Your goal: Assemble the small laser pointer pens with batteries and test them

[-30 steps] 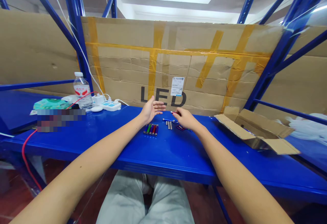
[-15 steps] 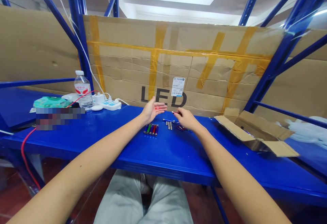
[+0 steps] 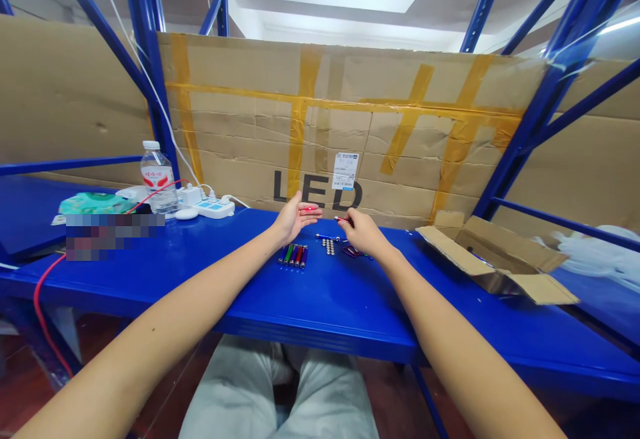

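My left hand (image 3: pixel 296 219) is held up above the table with its fingers stretched out and the palm turned to the right. A bright red spot of light falls on its fingers. Facing it, my right hand (image 3: pixel 359 228) is closed around a small red laser pointer (image 3: pixel 341 219), whose tip points at the left hand. Below the hands lies a row of coloured metal tubes (image 3: pixel 293 256), several in blue, green, red and purple. A single blue tube (image 3: pixel 327 237) lies crosswise, just behind small silver button cells (image 3: pixel 329 247). Dark red carabiner-like clips (image 3: pixel 351 251) lie partly under my right hand.
An open cardboard box (image 3: pixel 493 259) stands on the right of the blue table (image 3: pixel 320 299). On the left are a water bottle (image 3: pixel 159 179), a white power strip (image 3: pixel 215 208) and a green packet (image 3: pixel 95 203). A large cardboard sheet (image 3: pixel 240 132) stands along the back.
Both hands keep nearly the same pose, and the red light still falls on the left hand's fingers. The whole view has shifted slightly.
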Demonstrator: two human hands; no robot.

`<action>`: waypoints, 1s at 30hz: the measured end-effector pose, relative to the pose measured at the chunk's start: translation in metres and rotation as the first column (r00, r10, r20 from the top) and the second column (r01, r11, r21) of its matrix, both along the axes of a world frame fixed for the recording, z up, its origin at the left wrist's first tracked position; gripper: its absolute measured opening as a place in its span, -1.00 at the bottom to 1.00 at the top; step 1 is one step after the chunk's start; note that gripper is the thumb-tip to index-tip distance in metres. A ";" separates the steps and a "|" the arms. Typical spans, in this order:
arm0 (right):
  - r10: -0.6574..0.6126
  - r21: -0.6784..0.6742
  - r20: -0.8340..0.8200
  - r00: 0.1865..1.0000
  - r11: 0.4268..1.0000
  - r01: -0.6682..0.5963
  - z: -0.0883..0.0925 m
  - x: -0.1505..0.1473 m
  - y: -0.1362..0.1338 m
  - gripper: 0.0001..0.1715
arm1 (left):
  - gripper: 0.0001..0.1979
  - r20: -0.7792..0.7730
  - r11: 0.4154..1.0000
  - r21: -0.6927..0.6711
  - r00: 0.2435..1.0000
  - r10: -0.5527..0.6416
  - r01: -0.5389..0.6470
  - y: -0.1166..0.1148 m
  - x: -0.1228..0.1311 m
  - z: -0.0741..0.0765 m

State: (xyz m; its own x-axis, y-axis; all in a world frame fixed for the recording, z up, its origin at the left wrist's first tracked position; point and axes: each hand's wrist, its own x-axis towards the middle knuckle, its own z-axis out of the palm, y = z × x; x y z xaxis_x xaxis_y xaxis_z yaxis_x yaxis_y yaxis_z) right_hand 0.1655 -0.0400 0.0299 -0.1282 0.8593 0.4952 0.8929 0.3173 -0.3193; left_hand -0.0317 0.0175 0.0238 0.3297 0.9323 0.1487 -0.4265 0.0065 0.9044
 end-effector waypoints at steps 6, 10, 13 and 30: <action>0.018 -0.016 0.026 1.000 1.000 -0.017 0.001 -0.001 -0.001 -0.85 | -0.37 -0.014 1.000 0.007 1.000 0.020 -0.020 -0.004 0.002 0.001; 0.067 -0.041 0.046 0.997 0.997 -0.065 0.001 0.002 -0.001 -0.83 | -0.37 -0.013 1.000 0.015 1.000 0.027 -0.026 -0.005 0.002 0.002; 0.073 -0.052 0.070 0.995 0.996 -0.069 0.002 0.005 -0.001 -0.83 | -0.39 -0.007 1.000 0.012 1.000 0.023 -0.023 -0.005 0.002 0.003; 0.052 0.028 0.065 0.997 0.998 -0.053 0.002 0.007 0.002 -0.84 | -0.39 -0.055 1.000 0.007 0.998 0.020 -0.020 -0.008 0.002 0.004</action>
State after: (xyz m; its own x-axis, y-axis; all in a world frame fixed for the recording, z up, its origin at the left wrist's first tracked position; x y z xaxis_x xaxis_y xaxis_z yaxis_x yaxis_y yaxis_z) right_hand 0.1727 -0.0379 0.0320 -0.2050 0.8355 0.5099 0.8931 0.3728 -0.2518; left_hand -0.0295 0.0091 0.0277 0.3186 0.9379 0.1371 -0.3765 -0.0076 0.9264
